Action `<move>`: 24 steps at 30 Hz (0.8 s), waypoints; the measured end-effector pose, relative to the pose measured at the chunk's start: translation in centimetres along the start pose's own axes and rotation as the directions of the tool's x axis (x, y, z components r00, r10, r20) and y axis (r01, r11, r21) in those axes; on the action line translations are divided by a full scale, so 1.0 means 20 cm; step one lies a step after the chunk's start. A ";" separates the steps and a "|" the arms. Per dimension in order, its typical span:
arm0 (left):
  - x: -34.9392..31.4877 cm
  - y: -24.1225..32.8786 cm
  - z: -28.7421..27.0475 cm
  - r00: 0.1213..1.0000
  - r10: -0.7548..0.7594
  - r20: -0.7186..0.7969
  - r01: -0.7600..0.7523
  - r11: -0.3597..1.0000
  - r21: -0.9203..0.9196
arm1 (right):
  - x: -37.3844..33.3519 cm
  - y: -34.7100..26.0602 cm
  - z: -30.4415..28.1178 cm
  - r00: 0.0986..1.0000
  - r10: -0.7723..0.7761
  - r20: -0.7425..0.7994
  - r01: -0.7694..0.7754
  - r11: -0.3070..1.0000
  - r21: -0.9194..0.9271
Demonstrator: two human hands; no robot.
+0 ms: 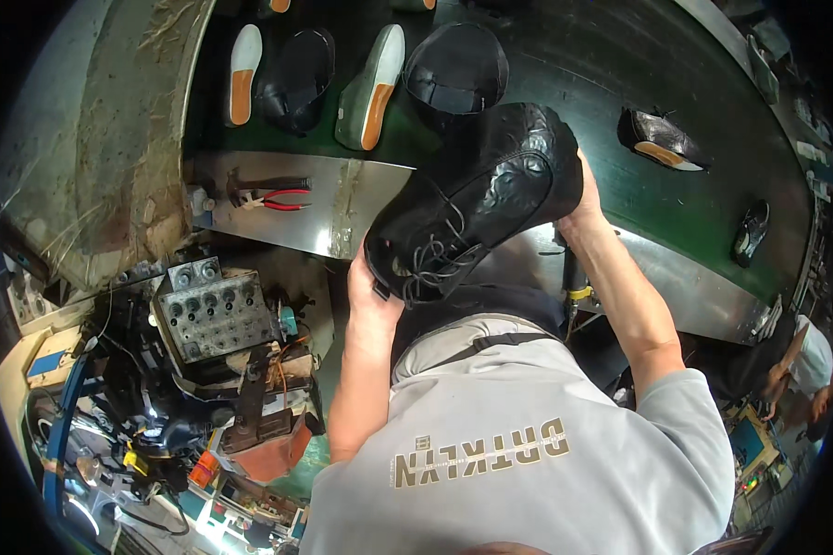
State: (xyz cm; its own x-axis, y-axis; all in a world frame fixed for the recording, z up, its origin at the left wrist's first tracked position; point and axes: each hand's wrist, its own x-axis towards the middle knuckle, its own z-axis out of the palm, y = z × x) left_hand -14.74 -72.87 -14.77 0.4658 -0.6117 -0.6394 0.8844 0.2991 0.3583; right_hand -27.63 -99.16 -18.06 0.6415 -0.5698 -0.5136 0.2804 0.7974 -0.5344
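Both my hands hold a black leather boot upper (pixel 477 199) in front of my body, its thin laces hanging loose over the front. My left hand (pixel 372 296) is closed on the lower-left end, with the fingers partly behind the leather. At the upper-right end, my right hand (pixel 580 199) grips the edge, its fingertips mostly hidden by the boot upper. Just beyond it on the green belt (pixel 565 102) stand another black upper (pixel 458 74) and a green shoe last (pixel 356 106) with a white and tan insole on its sole.
A metal ledge (pixel 324 227) borders the belt, with red-handled pincers (pixel 282 199) and a hammer (pixel 259 183) on it. Further left are another last (pixel 242 79) and black upper (pixel 296 83). Black shoes (pixel 662 139) lie right. A machine control box (pixel 215 310) stands left; another person (pixel 810 361) is far right.
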 end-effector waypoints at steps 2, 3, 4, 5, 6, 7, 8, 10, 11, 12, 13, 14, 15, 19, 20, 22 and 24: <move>0.01 -0.03 -0.02 0.999 -0.020 0.036 0.023 0.996 -0.089 | -0.03 0.00 0.02 0.999 0.038 0.014 -0.038 0.999 0.013; 0.00 -0.04 -0.03 0.998 -0.029 0.051 0.036 0.990 -0.137 | -0.05 0.00 0.04 0.998 0.062 0.020 -0.062 0.998 0.016; 0.00 -0.05 -0.04 0.996 0.024 0.082 -0.014 0.993 -0.114 | -0.09 -0.07 0.21 0.960 0.127 -0.249 -0.111 0.991 0.075; 0.00 -0.05 -0.04 0.997 0.034 0.062 -0.027 0.993 -0.117 | -0.06 -0.04 0.12 0.988 0.054 -0.146 -0.060 0.998 -0.034; -0.01 -0.04 -0.04 0.998 0.051 0.036 -0.046 0.991 -0.124 | -0.08 -0.08 0.19 0.995 0.033 -0.089 -0.041 0.995 -0.090; -0.02 -0.04 -0.02 0.998 0.064 0.013 -0.061 0.990 -0.129 | -0.10 -0.12 0.27 0.999 0.012 -0.032 -0.016 0.990 -0.140; -0.02 -0.03 -0.01 0.997 0.070 -0.026 -0.073 0.991 -0.114 | -0.07 -0.12 0.22 0.993 0.088 -0.082 -0.093 0.994 -0.050; -0.03 -0.02 -0.03 0.992 0.104 -0.067 -0.110 0.989 -0.098 | -0.06 -0.13 0.21 0.978 0.209 0.009 -0.208 0.976 -0.057; -0.04 -0.02 -0.04 0.989 0.121 -0.089 -0.129 0.988 -0.090 | -0.07 -0.13 0.22 0.971 0.236 0.046 -0.230 0.967 -0.114; -0.04 -0.02 -0.03 0.981 0.142 -0.131 -0.154 0.984 -0.087 | -0.04 -0.10 0.19 0.982 0.187 0.029 -0.172 0.945 -0.278; -0.04 -0.03 -0.04 0.978 0.147 -0.145 -0.167 0.977 -0.132 | -0.01 -0.09 0.18 0.983 0.184 0.024 -0.169 0.939 -0.299; -0.05 -0.03 -0.03 0.975 0.131 -0.178 -0.159 0.975 -0.153 | 0.02 -0.06 0.18 0.983 0.180 0.020 -0.165 0.933 -0.319; -0.06 -0.04 -0.03 0.972 0.116 -0.205 -0.152 0.973 -0.173 | 0.04 -0.05 0.18 0.985 0.171 0.018 -0.155 0.928 -0.339; -0.03 -0.07 -0.07 0.937 0.186 -0.296 -0.231 0.965 -0.122 | 0.15 0.03 0.22 0.994 0.083 -0.075 -0.103 0.944 -0.314; -0.03 -0.08 -0.10 0.933 0.185 -0.308 -0.233 0.964 -0.129 | 0.20 0.06 0.18 0.997 0.052 -0.058 -0.067 0.952 -0.299; -0.03 -0.10 -0.12 0.928 0.179 -0.328 -0.234 0.962 -0.138 | 0.27 0.09 0.17 0.999 0.021 -0.039 -0.031 0.956 -0.291; -0.06 -0.11 -0.14 0.940 0.153 -0.304 -0.213 0.962 -0.173 | 0.29 0.10 0.20 1.000 0.008 -0.003 -0.008 0.955 -0.297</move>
State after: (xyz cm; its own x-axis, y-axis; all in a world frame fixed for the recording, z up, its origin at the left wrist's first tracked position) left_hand -17.26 -70.70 -16.65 0.5820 -0.3064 -0.7533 0.7562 0.5446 0.3627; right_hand -20.42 -100.04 -19.49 0.6415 -0.5643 -0.5196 0.0503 0.7069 -0.7055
